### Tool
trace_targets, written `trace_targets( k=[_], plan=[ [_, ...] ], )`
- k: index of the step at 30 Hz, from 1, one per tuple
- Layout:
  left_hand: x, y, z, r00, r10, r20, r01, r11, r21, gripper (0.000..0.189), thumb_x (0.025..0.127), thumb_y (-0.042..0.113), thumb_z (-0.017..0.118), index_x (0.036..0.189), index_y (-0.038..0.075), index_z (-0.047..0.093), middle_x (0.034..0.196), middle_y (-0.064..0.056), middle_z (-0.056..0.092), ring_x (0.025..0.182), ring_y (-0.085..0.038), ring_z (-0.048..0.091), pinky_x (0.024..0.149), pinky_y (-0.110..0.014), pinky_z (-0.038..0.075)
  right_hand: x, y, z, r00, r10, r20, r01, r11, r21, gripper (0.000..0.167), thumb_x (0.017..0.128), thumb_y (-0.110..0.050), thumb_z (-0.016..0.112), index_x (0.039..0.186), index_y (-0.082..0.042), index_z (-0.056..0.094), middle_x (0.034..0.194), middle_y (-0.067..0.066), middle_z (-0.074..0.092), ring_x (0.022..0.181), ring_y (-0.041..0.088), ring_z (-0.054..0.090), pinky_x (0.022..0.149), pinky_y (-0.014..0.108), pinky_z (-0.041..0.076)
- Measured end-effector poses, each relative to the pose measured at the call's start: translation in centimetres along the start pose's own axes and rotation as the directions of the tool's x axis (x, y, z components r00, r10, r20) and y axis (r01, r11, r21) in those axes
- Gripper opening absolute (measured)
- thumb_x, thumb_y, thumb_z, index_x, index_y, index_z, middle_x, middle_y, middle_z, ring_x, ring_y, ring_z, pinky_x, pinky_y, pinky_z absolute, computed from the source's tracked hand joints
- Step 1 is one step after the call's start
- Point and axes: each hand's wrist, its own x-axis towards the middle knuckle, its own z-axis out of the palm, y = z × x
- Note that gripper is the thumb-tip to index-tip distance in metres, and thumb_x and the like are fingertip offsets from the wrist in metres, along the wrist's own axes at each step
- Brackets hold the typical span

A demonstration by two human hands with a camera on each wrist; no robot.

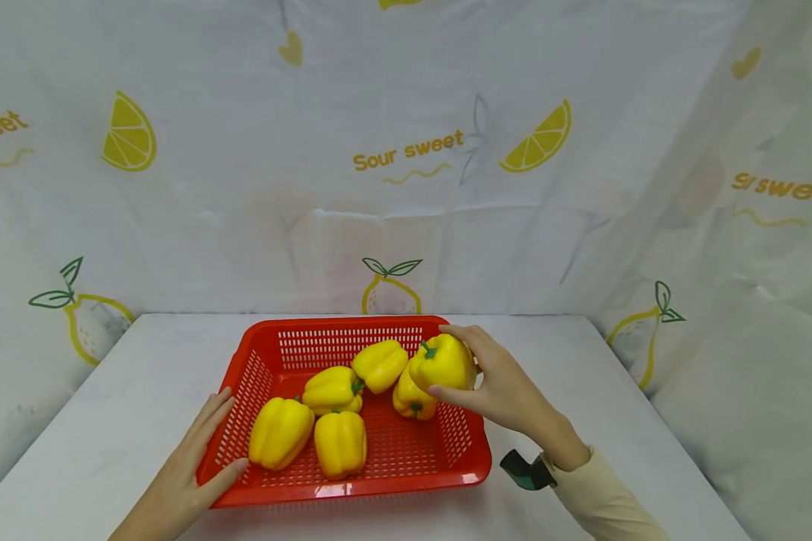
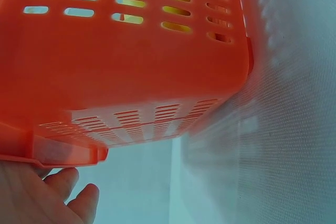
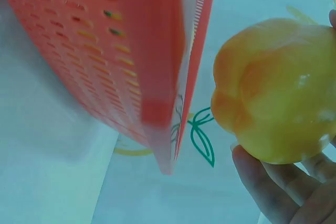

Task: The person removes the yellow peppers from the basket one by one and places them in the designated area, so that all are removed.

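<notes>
In the head view, my right hand (image 1: pixel 490 376) holds a yellow bell pepper (image 1: pixel 443 362) between thumb and fingers, raised over the right side of a red plastic basket (image 1: pixel 331 492). The held bell pepper (image 3: pixel 278 93) fills the right of the right wrist view, beside the basket's outer wall. Under it, another yellow bell pepper (image 1: pixel 414 402) is partly hidden. My left hand (image 1: pixel 183 469) rests at the basket's left rim, fingers fairly straight along it and thumb reaching over the edge. Several more yellow bell peppers, such as one at the left (image 1: pixel 280 434), lie inside the basket.
The basket stands on a white table (image 1: pixel 548 346). Behind it hangs a white cloth (image 1: pixel 243 173) printed with lemons and lettering, which also covers the sides. A dark strap piece (image 1: pixel 528 471) sticks out by the right wrist.
</notes>
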Motion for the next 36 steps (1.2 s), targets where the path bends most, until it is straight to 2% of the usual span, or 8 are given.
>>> trace_targets(
  k=[7,15,22,27,29,32,35,36],
  plan=[
    [-0.1,0.0,-0.1,1.000,-0.005,-0.002,0.005,1.000,-0.003,0.079,0.090,0.024,0.071,0.156,0.020,0.028,0.165,-0.009,0.021,0.138,0.024,-0.002,0.099,-0.081,0.023,0.4,1.0,-0.5,0.998,0.018,-0.054,-0.018,1.000,-0.009,0.072,0.082,-0.040,0.080,0.143,-0.021,0.048,0.133,0.003,0.057,0.106,0.017,0.057,0.080,0.029,0.054],
    [0.1,0.2,-0.2,0.998,-0.050,0.025,0.049,0.998,0.028,0.080,0.091,0.030,0.070,0.157,0.021,0.026,0.165,-0.007,0.020,0.143,0.019,-0.002,0.097,-0.079,0.030,0.4,2.4,-0.8,0.993,0.067,-0.093,-0.071,0.996,-0.045,0.071,0.082,-0.040,0.080,0.142,-0.017,0.049,0.135,0.007,0.057,0.111,0.025,0.058,0.083,0.039,0.055],
    [0.1,0.3,-0.2,0.999,-0.043,0.024,0.042,0.999,0.031,0.080,0.090,0.030,0.070,0.157,0.021,0.026,0.165,-0.007,0.020,0.137,0.025,-0.003,0.096,-0.079,0.031,0.5,3.1,-0.8,0.990,0.106,-0.097,-0.109,0.994,-0.028,0.070,0.083,-0.038,0.079,0.142,-0.016,0.048,0.131,0.009,0.057,0.104,0.025,0.057,0.078,0.035,0.054],
    [0.0,0.4,-0.3,0.999,-0.045,0.027,0.045,0.999,0.015,0.079,0.092,0.031,0.069,0.157,0.024,0.025,0.166,-0.005,0.019,0.139,0.023,-0.003,0.097,-0.080,0.028,0.6,3.4,-0.7,0.991,0.105,-0.081,-0.106,0.994,-0.009,0.075,0.080,-0.030,0.083,0.144,-0.014,0.046,0.131,0.011,0.056,0.106,0.026,0.057,0.081,0.039,0.057],
    [0.0,0.5,-0.3,0.998,-0.051,0.030,0.051,0.999,0.017,0.079,0.092,0.033,0.068,0.158,0.025,0.024,0.166,-0.005,0.018,0.144,0.016,-0.002,0.097,-0.080,0.028,0.6,3.5,-0.7,0.992,0.099,-0.077,-0.100,0.995,-0.006,0.078,0.078,-0.026,0.084,0.144,-0.013,0.044,0.132,0.012,0.055,0.107,0.027,0.057,0.083,0.041,0.057],
    [0.0,0.3,-0.3,0.998,-0.048,0.029,0.047,0.999,0.017,0.079,0.092,0.032,0.069,0.157,0.024,0.025,0.166,-0.005,0.019,0.145,0.015,-0.001,0.096,-0.080,0.029,0.6,3.8,-0.7,0.991,0.099,-0.085,-0.100,0.995,-0.005,0.081,0.077,-0.023,0.085,0.145,-0.010,0.043,0.133,0.014,0.054,0.108,0.029,0.057,0.084,0.043,0.056],
    [0.1,0.2,-0.1,0.999,-0.042,0.027,0.041,0.999,0.019,0.079,0.091,0.030,0.069,0.157,0.023,0.026,0.165,-0.006,0.020,0.144,0.017,-0.001,0.096,-0.080,0.029,0.8,4.1,-0.7,0.987,0.114,-0.109,-0.115,0.993,-0.003,0.082,0.077,-0.024,0.086,0.145,-0.009,0.043,0.135,0.015,0.054,0.109,0.030,0.056,0.084,0.043,0.055],
    [0.1,0.1,-0.1,0.999,-0.037,0.024,0.037,0.999,0.010,0.079,0.091,0.029,0.070,0.157,0.022,0.026,0.165,-0.007,0.020,0.139,0.022,-0.002,0.096,-0.080,0.029,0.8,4.2,-0.7,0.986,0.120,-0.115,-0.121,0.993,-0.001,0.083,0.077,-0.024,0.086,0.146,-0.008,0.042,0.135,0.015,0.054,0.109,0.030,0.056,0.084,0.044,0.055]
  ],
)
